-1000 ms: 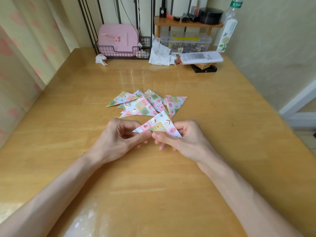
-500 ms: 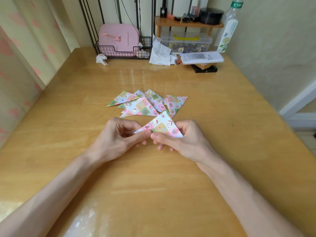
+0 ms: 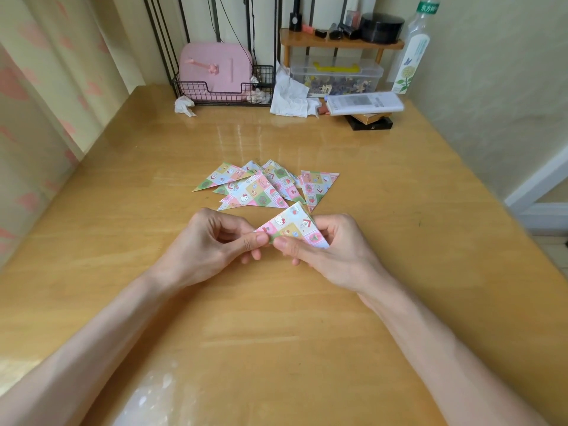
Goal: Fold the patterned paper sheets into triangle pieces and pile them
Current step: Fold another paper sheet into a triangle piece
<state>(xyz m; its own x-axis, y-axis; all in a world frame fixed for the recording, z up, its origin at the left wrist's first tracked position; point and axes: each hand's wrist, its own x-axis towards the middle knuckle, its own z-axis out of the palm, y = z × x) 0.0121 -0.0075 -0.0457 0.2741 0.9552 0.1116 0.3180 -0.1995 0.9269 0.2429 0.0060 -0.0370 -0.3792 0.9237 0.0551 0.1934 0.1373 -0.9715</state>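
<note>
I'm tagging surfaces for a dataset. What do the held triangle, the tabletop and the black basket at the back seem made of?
Held triangle: thin printed paper, matte; it shows sharp creased edges. Tabletop: wood or wood-look veneer by the grain, under a glossy coat or clear cover that mirrors the light. Black basket: thin wire grid, probably coated metal.

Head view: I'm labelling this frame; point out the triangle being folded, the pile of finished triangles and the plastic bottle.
triangle being folded (image 3: 292, 227), head view, its patterned face.
pile of finished triangles (image 3: 261, 192), head view, the top piece.
plastic bottle (image 3: 411, 66), head view, its label.
</note>
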